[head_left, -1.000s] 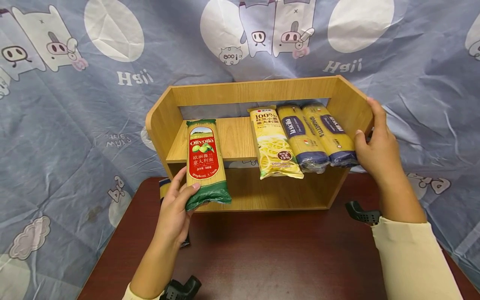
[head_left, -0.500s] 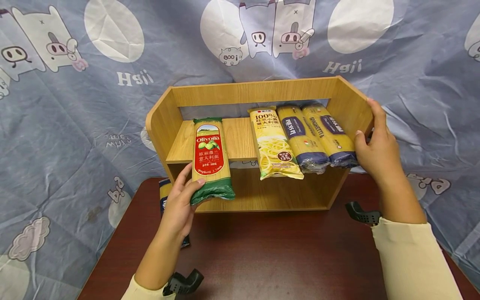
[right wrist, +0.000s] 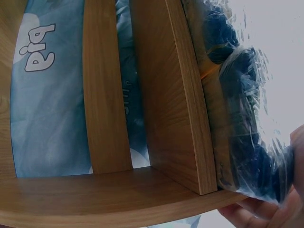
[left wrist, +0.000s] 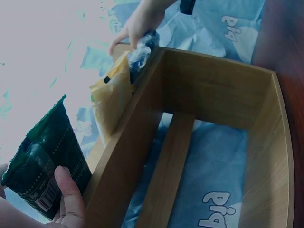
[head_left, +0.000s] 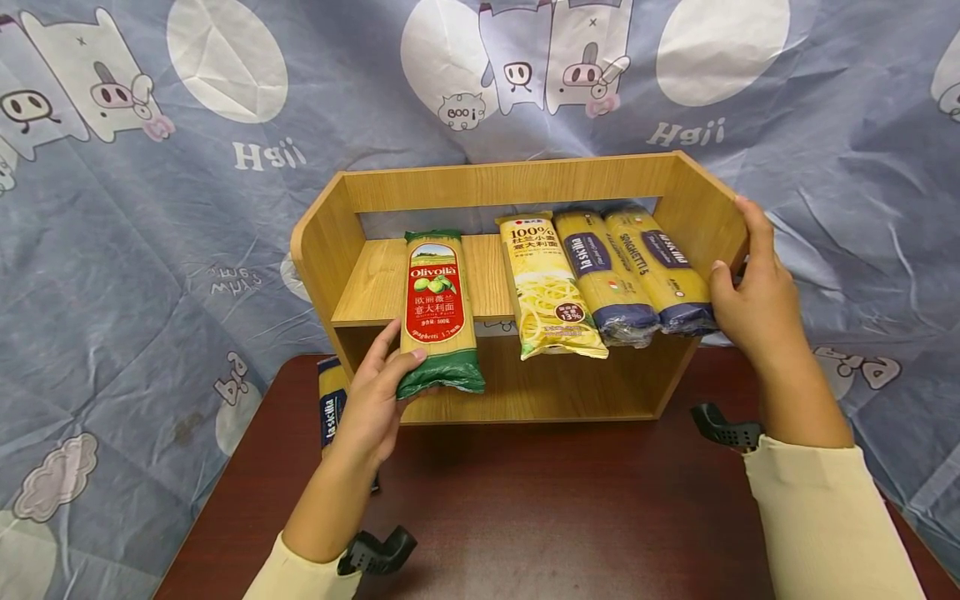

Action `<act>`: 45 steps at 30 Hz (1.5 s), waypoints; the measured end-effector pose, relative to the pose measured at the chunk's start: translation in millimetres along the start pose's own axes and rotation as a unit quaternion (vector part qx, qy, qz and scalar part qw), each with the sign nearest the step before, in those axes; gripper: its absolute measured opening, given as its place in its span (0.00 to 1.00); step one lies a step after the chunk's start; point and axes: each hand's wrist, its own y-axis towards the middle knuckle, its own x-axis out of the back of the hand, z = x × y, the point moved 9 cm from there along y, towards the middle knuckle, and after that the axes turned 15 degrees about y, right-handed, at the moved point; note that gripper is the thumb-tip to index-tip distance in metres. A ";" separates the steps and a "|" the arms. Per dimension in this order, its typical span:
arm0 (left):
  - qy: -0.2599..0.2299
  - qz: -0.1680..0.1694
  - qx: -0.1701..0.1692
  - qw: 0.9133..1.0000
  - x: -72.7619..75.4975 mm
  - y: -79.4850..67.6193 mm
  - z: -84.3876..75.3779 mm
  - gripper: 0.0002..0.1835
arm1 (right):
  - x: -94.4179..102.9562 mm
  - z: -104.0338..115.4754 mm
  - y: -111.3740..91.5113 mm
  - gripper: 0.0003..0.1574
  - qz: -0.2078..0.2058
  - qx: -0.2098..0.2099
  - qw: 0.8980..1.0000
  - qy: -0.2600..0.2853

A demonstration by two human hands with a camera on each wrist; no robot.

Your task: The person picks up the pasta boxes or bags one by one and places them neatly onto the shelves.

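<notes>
My left hand [head_left: 375, 396] grips the lower green end of an Olivoilà spaghetti pack [head_left: 440, 304], thumb on top. The pack tilts upward, overlapping the left part of the wooden shelf's [head_left: 517, 188] upper board in the head view. In the left wrist view, the green end [left wrist: 45, 164] is close beside the board's front edge. My right hand [head_left: 761, 296] holds the shelf's right side panel, with the thumb inside and fingers round the outer edge. Near that thumb lies a la Sicilia spaghetti pack [head_left: 660, 271], its blue wrapped end [right wrist: 251, 156] jutting past the board.
A second la Sicilia pack [head_left: 600, 271] and a yellow noodle pack [head_left: 551, 287] lie beside it, ends overhanging the board. Another la Sicilia pack [head_left: 331, 404] lies on the dark red table [head_left: 570, 508], partly behind my left arm. A patterned cloth [head_left: 360, 83] hangs behind.
My left hand has carried the Olivoilà pack to the right and slightly up, over the upper board, uncovering more of the pack on the table. My right hand stays on the side panel.
</notes>
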 end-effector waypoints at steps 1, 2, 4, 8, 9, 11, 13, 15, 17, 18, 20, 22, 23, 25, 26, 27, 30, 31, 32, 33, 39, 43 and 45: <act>0.001 0.003 -0.001 1.000 -1.4 1.0 -0.5 0.35 | 0.0 -0.1 0.0 0.45 0.000 -0.001 1.000 0.000; 0.001 0.005 -0.003 1.000 -2.7 1.8 -0.9 0.35 | 0.0 -0.2 0.1 0.45 0.000 -0.001 1.000 0.000; 0.002 0.011 -0.008 1.000 -5.5 3.4 -2.2 0.35 | -0.1 -0.2 0.2 0.45 0.000 -0.001 1.000 -0.001; 0.002 0.020 -0.016 1.000 -11.1 5.9 -4.5 0.35 | -0.2 0.1 0.0 0.45 -0.001 0.001 1.000 0.000; 0.003 0.022 -0.016 1.000 -12.4 6.5 -4.7 0.35 | -0.3 0.2 -0.1 0.45 -0.001 0.001 1.000 0.000; 0.005 0.025 -0.017 1.000 -14.9 8.0 -5.0 0.35 | -0.3 0.4 -0.3 0.45 -0.002 0.001 1.000 0.000; 0.006 0.027 -0.017 0.999 -17.4 9.5 -5.0 0.35 | -0.2 0.5 -0.3 0.45 -0.002 0.001 1.000 0.000; 0.009 0.029 -0.017 0.999 -19.9 11.0 -5.3 0.36 | -0.1 0.5 -0.3 0.45 -0.002 0.000 1.000 -0.001; 0.010 0.031 -0.018 0.999 -22.6 13.0 -5.4 0.36 | 0.0 0.1 -0.3 0.45 -0.001 -0.001 1.000 -0.001; 0.009 0.030 -0.018 0.999 -23.9 13.9 -5.5 0.36 | 0.0 -0.1 -0.2 0.45 -0.001 -0.001 1.000 -0.002; 0.008 0.029 -0.019 0.999 -26.2 15.7 -5.7 0.35 | 0.0 -0.3 -0.1 0.45 -0.001 -0.001 1.000 -0.003; 0.007 0.028 -0.020 0.999 -28.3 17.7 -5.7 0.35 | -0.2 -0.3 -0.1 0.45 -0.001 0.000 1.000 -0.003; 0.006 0.028 -0.020 0.999 -29.3 18.5 -5.6 0.35 | -0.4 -0.1 0.0 0.45 -0.001 0.000 1.000 -0.004; 0.007 0.029 -0.021 0.999 -31.4 19.9 -6.1 0.35 | -0.5 0.0 0.0 0.45 -0.001 0.001 1.000 -0.003; 0.008 0.031 -0.022 0.999 -32.5 20.9 -6.0 0.35 | -0.5 0.2 0.1 0.45 -0.002 0.002 1.000 -0.002; 0.009 0.031 -0.022 0.999 -33.4 21.6 -6.0 0.35 | -0.6 0.2 0.3 0.45 -0.002 0.003 1.000 -0.002; 0.012 0.031 -0.020 0.999 -36.1 24.7 -6.2 0.35 | -0.4 0.0 0.6 0.45 -0.003 0.003 1.000 -0.001; 0.013 0.031 -0.019 0.999 -36.9 26.1 -6.2 0.35 | -0.4 0.0 0.6 0.45 -0.003 0.003 1.000 -0.001; 0.013 0.031 -0.019 0.999 -38.0 27.7 -6.2 0.34 | -0.4 0.0 0.7 0.45 -0.003 0.003 1.000 -0.001; 0.013 0.032 -0.019 0.999 -39.2 29.1 -6.4 0.34 | -0.5 0.0 0.6 0.45 -0.003 0.002 1.000 -0.001; 0.013 0.034 -0.020 0.999 -44.2 38.0 -6.9 0.36 | -0.7 0.5 0.1 0.45 -0.003 0.001 1.000 0.002; 0.014 0.034 -0.022 0.999 -44.2 41.4 -7.4 0.36 | -0.7 0.5 0.0 0.45 -0.003 0.001 1.000 0.002; 0.015 0.036 -0.022 0.999 -44.4 42.7 -7.3 0.36 | -0.6 0.1 0.2 0.45 -0.003 0.000 1.000 0.000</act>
